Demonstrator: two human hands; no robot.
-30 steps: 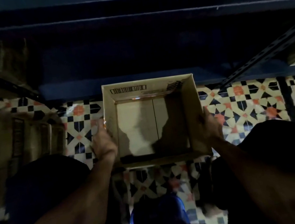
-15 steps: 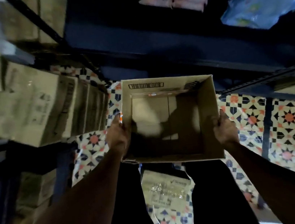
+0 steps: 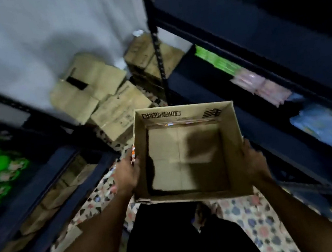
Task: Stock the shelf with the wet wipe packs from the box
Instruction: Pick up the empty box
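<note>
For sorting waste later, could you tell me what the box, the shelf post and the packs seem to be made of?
The box looks like matt brown cardboard: printed barcode, frayed near edge. The shelf post seems dark painted metal, with a row of punched holes. The packs look like shiny plastic film, though blur leaves that open.

Shelf (image 3: 277,46) bears wipe packs (image 3: 262,86); floor (image 3: 259,219), cartons (image 3: 116,111).

The head camera (the only view) looks steeply down, close over the box (image 3: 187,165) and floor (image 3: 260,230).
</note>
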